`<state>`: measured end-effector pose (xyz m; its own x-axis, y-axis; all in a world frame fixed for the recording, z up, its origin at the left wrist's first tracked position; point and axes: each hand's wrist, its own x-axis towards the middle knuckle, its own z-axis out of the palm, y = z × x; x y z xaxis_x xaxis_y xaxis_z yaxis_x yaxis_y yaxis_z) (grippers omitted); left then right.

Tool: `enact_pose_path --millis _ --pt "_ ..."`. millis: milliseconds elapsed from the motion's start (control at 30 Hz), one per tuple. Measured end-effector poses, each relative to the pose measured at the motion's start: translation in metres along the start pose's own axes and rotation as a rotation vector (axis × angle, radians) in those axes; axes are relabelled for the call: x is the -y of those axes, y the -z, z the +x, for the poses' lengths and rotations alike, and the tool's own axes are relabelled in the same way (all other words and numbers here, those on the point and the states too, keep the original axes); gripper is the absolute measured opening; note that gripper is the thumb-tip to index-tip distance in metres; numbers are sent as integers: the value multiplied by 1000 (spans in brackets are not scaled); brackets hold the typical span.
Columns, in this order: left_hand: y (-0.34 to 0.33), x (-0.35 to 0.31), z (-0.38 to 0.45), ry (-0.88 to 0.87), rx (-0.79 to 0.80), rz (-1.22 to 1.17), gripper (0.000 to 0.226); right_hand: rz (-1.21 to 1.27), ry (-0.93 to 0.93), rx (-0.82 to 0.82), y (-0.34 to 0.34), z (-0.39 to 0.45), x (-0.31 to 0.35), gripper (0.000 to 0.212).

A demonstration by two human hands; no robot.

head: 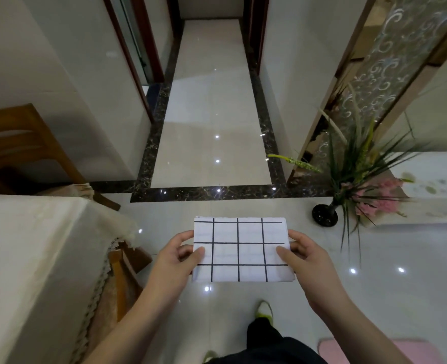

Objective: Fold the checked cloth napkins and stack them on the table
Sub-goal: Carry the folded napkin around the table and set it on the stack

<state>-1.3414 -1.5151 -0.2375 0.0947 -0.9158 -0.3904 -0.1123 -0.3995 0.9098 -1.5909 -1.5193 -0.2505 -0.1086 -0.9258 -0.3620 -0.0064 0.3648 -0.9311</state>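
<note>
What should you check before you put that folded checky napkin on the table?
1. Napkin folded into a neat rectangle: ok.
2. Left hand pinches its left edge: ok.
3. Right hand pinches its right edge: ok.
4. Napkin held flat, not drooping: ok.
5. Napkin over the table: not ok, it hangs above the floor, table off to the left.
6. A stack already waiting on the table: cannot tell, none in view.

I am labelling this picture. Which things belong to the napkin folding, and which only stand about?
For the job: folded napkin, left hand, right hand, table.
Only standing about: vase of grasses, chair, pink mat.
</note>
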Motion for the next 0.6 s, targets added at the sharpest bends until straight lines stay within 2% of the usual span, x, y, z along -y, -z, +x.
enact_pose_path --millis 300,600 --pt "-40 -43 67 31 -178 -42 34 -50 17 169 22 118 46 36" --pt "-5 -47 120 71 -345 -126 36 -103 -9 345 -40 199 75 35"
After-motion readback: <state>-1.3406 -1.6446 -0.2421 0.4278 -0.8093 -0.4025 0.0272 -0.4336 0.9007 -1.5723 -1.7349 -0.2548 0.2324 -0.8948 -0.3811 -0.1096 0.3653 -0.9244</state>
